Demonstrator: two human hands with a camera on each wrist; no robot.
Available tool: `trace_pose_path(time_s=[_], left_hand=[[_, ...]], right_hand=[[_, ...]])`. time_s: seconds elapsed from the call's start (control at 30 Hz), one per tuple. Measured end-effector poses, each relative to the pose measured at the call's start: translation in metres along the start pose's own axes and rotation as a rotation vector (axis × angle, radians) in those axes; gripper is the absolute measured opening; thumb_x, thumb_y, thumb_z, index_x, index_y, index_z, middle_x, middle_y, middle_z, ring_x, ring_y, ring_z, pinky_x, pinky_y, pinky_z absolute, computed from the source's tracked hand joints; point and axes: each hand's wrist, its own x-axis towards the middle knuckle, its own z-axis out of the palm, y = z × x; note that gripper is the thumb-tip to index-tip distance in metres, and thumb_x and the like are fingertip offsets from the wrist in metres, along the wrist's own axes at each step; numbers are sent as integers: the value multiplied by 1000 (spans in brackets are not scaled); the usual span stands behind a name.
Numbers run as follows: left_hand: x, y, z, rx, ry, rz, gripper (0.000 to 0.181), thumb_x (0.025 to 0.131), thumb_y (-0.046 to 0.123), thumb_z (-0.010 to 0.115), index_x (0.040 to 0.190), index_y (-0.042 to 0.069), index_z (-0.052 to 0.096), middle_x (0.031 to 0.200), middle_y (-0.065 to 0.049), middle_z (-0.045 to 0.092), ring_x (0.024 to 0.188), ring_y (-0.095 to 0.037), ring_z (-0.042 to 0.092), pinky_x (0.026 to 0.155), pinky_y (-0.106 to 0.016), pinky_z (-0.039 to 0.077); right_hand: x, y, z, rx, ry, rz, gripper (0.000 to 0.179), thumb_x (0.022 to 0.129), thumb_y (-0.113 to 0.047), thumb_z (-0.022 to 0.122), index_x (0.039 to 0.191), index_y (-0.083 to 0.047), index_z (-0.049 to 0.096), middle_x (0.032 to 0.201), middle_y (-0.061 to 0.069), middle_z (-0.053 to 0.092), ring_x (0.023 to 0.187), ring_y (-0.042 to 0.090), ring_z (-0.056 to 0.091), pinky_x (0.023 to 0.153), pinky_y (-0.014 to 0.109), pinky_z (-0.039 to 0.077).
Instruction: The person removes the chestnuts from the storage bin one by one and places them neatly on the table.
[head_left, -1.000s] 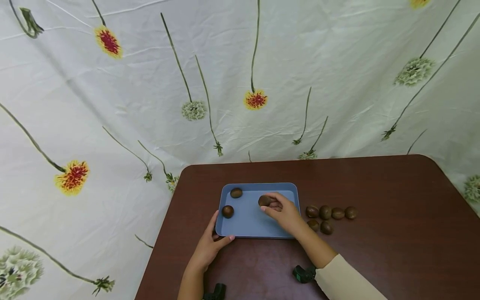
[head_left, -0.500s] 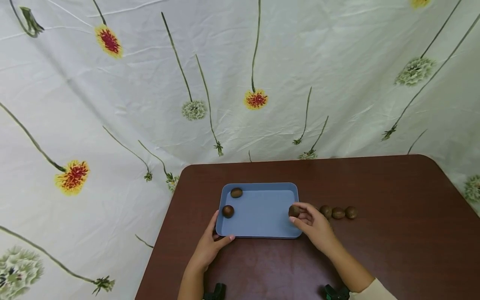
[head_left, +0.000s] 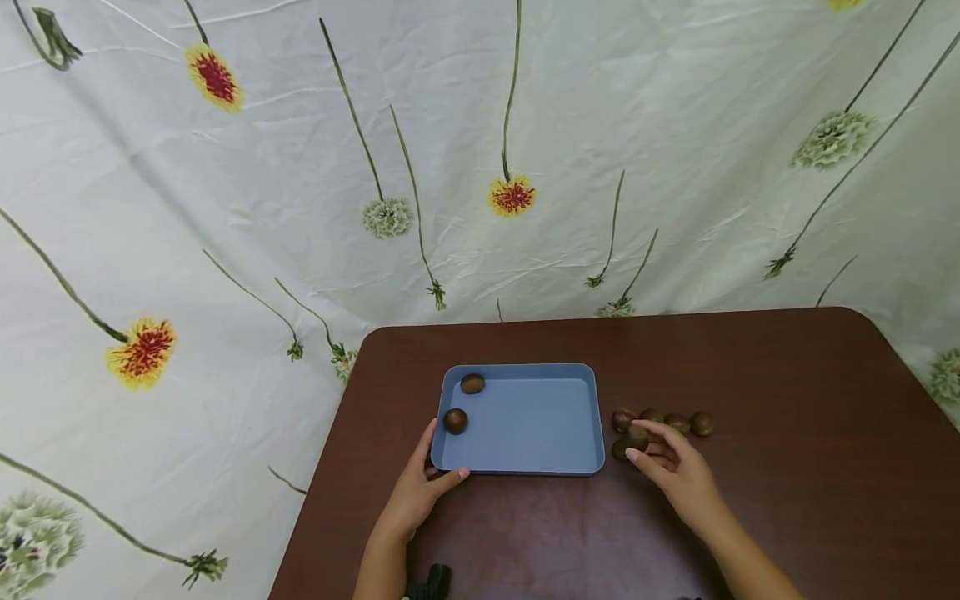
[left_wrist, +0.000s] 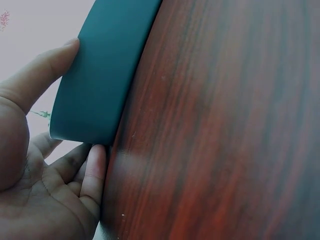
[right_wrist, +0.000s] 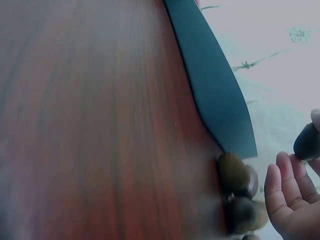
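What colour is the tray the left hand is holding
The tray is light blue; the head view shows it best. In the wrist views it looks darker teal.

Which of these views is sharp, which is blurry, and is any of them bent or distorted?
Head view: evenly lit and sharp, though the wide lens bows the table edge. Left wrist view: blue tray wall and wood grain fairly crisp, colours dim. Right wrist view: soft, the nuts smeared, the backdrop washed out.

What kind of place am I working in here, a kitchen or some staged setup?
Probably a staged setup, not a kitchen: a floral sheet hangs as a backdrop behind a brown table that holds only a blue tray and some brown nuts. No sink, stove or cupboards show.
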Motion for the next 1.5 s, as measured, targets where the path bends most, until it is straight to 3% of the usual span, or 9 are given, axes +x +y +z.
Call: trace_pose_path(time_s=[0.2,0.4,0.67,0.83,0.97,1.5], left_hand=[[0,0,0,5,0,-2,103,83,41,83,161,42,16,163,-16,31,133,-38,54,100,-54,49],[0,1,-1,15,2,-6,103,83,41,83,162,40,16,163,-16,31,132,-39,54,99,-53,49],[1,0,-1,22,-4,-8,103,84,42,83,162,39,15,163,-18,30,133,-40,54,98,-52,51],[0,1,-1,8,-11,-1,104,84,43,83,162,39,14,163,-18,30,132,-39,55,97,-51,51],[0,1,-1,1,-10,1,104,84,41,83,162,40,15,164,-17,30,132,-39,55,97,-52,51],[-1,0,0,17,-4,-13,103,84,42,83,162,41,15,163,-18,30,132,-39,55,98,-52,50]], right_hand=[[-7,7,-12,-79,56,-35,48,97,-27,70,141,-13,56,129,5,53,102,-5,57,84,15,53],[-9,12,-26,-192,78,8,50,99,-33,67,144,-14,54,128,9,52,102,-6,52,86,10,48],[-10,18,-39,-280,67,95,62,99,-44,64,148,-10,49,130,17,51,116,31,57,83,9,46],[-11,21,-45,-328,43,159,70,98,-49,64,149,-5,45,133,24,49,116,38,59,85,32,56],[-11,22,-49,-365,24,198,77,98,-53,62,150,0,40,136,29,45,117,43,58,85,47,56],[-2,30,-49,-522,40,212,73,95,-52,66,140,3,49,126,28,54,102,33,62,76,42,53]])
